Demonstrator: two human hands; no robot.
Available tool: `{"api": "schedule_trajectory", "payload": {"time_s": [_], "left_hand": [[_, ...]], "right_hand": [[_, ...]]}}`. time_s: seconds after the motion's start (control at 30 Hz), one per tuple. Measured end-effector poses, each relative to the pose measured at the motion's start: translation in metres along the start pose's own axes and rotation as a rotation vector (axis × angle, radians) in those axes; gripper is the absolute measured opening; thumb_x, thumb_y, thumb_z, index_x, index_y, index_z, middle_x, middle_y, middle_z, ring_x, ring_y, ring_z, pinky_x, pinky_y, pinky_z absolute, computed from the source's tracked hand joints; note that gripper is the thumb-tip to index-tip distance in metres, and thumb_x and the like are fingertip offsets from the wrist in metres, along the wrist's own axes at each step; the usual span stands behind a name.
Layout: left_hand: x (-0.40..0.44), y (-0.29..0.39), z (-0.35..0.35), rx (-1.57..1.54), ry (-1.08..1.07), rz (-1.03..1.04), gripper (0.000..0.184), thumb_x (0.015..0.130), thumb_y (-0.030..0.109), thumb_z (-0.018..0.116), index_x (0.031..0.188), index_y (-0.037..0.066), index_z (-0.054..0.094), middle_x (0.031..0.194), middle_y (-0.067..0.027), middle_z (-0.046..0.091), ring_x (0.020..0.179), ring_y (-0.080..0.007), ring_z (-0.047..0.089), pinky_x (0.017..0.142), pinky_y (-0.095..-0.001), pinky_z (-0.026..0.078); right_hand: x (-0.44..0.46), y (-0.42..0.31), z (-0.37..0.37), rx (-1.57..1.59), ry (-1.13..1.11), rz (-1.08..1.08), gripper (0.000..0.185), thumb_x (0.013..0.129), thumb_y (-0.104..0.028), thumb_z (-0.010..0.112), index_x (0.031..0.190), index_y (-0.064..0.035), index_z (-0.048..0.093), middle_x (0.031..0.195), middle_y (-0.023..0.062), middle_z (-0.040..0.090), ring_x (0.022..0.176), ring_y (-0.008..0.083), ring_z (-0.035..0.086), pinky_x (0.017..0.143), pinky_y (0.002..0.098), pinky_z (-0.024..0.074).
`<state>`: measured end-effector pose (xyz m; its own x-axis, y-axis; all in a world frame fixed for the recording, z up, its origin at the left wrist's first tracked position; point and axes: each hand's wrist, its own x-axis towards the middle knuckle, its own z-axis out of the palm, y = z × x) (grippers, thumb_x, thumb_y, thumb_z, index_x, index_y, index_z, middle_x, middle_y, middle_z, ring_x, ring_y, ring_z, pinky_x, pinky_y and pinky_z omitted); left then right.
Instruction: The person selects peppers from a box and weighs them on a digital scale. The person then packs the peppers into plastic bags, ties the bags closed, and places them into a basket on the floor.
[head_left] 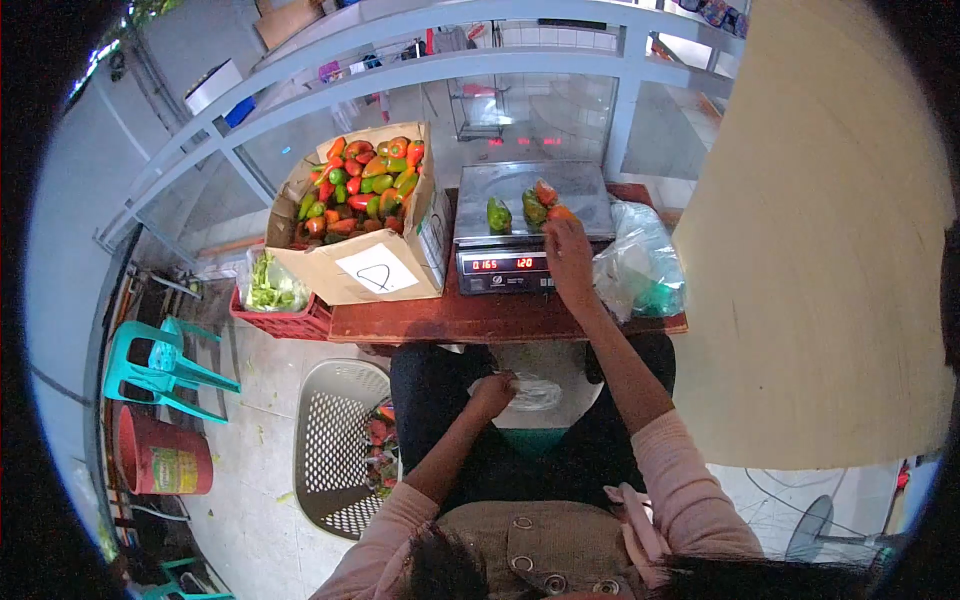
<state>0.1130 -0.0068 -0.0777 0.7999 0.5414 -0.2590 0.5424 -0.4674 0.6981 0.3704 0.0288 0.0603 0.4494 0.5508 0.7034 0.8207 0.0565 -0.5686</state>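
On the steel pan of a digital scale [475, 178] lie several peppers, among them a green pepper [498, 215] at the left and a red-orange pepper [545, 191] farther back. My right hand [566, 252] reaches over the pan's front edge, its fingers closed on an orange pepper [560, 213]. The scale's red digits read 0.165 and 1.20. Low over my lap, my left hand [491, 398] is closed on a clear plastic bag [537, 392], which hangs crumpled between my knees.
A cardboard box [430, 240] full of red, orange and green peppers stands left of the scale on a wooden table [400, 325]. Plastic bags [640, 260] lie at its right. Below are a red crate [285, 322], a beige basket [325, 480] with bagged produce, and a teal chair [150, 365].
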Motion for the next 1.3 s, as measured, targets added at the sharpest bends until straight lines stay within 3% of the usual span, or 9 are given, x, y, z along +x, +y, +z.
{"api": "schedule_trajectory", "payload": {"time_s": [0.3,0.47,0.73,0.83,0.9,0.93,1.07,1.17,1.3], "left_hand": [[0.015,-0.008,0.006,-0.293,0.032,-0.016,0.03,0.084,0.011,0.061,0.112,0.001,0.056,0.096,-0.0178,0.064,0.084,-0.0269,0.064,0.072,-0.0384,0.051],[0.024,-0.005,0.007,-0.615,-0.017,-0.141,0.028,0.087,0.016,0.059,0.109,-0.002,0.055,0.092,-0.0193,0.062,0.082,-0.0259,0.062,0.075,-0.0385,0.049],[0.021,0.003,-0.008,-0.439,0.093,-0.147,0.029,0.088,0.019,0.059,0.11,-0.001,0.058,0.095,-0.0182,0.063,0.084,-0.0283,0.061,0.078,-0.0402,0.048],[0.021,-0.013,-0.002,-0.513,0.265,-0.174,0.03,0.089,0.02,0.059,0.11,-0.001,0.059,0.094,-0.017,0.063,0.084,-0.0264,0.061,0.077,-0.0369,0.047],[0.027,-0.019,0.005,-0.68,0.343,-0.156,0.03,0.089,0.02,0.06,0.111,0.0,0.059,0.094,-0.0151,0.063,0.084,-0.0234,0.06,0.076,-0.0343,0.047],[0.027,-0.019,0.005,-0.786,0.359,-0.136,0.029,0.089,0.019,0.06,0.111,0.0,0.059,0.093,-0.0136,0.063,0.083,-0.0215,0.059,0.075,-0.0331,0.047],[0.01,0.003,-0.019,-1.086,0.314,-0.079,0.021,0.088,0.019,0.061,0.103,0.004,0.06,0.085,0.0002,0.06,0.073,-0.0096,0.053,0.066,-0.0266,0.044],[-0.027,0.017,-0.049,-0.967,0.183,-0.142,0.014,0.088,0.015,0.058,0.098,0.006,0.06,0.08,0.0029,0.058,0.071,-0.0073,0.051,0.062,-0.0244,0.042],[-0.062,0.002,-0.059,-0.786,0.351,-0.064,0.014,0.086,0.014,0.054,0.096,0.006,0.061,0.077,-0.0017,0.059,0.071,-0.0118,0.054,0.063,-0.0271,0.043]], "right_hand": [[0.057,0.011,0.108,-0.75,-0.397,0.08,0.065,0.079,-0.06,0.057,0.111,-0.0031,0.062,0.116,0.0245,0.051,0.112,0.0411,0.046,0.088,0.051,0.0433],[0.066,-0.008,0.111,-0.65,-0.494,0.17,0.061,0.075,-0.056,0.064,0.109,-0.0059,0.064,0.119,0.0228,0.05,0.112,0.0388,0.048,0.087,0.0494,0.0443],[0.049,0.009,0.133,-0.531,-0.313,-0.004,0.051,0.074,-0.045,0.069,0.103,-0.0031,0.063,0.107,0.0189,0.056,0.101,0.0368,0.055,0.088,0.0434,0.0449],[0.044,0.005,0.103,-0.114,-0.437,0.231,0.058,0.076,-0.045,0.069,0.111,0.0,0.06,0.115,0.0205,0.055,0.105,0.0294,0.056,0.085,0.0387,0.0461],[0.016,-0.021,0.046,0.699,-0.567,0.564,0.054,0.083,-0.041,0.064,0.116,0.0002,0.056,0.117,0.0156,0.057,0.104,0.0234,0.057,0.085,0.0341,0.046],[0.006,-0.031,0.02,0.698,-0.773,0.548,0.051,0.085,-0.038,0.062,0.119,-0.0004,0.053,0.116,0.014,0.058,0.103,0.0226,0.057,0.086,0.0339,0.0459],[-0.113,-0.025,-0.025,0.96,-0.873,0.525,0.049,0.085,-0.03,0.061,0.124,-0.0009,0.051,0.113,0.0089,0.06,0.101,0.0198,0.057,0.092,0.0338,0.0435],[-0.146,-0.049,-0.042,0.947,-1.022,0.699,0.05,0.083,-0.02,0.061,0.127,-0.0011,0.05,0.113,0.0082,0.061,0.101,0.0189,0.057,0.093,0.0332,0.0427],[-0.156,-0.088,-0.044,1.081,-1.019,0.865,0.058,0.081,-0.018,0.067,0.133,-0.0008,0.046,0.115,0.0095,0.06,0.102,0.0176,0.056,0.093,0.0322,0.0432]]}}
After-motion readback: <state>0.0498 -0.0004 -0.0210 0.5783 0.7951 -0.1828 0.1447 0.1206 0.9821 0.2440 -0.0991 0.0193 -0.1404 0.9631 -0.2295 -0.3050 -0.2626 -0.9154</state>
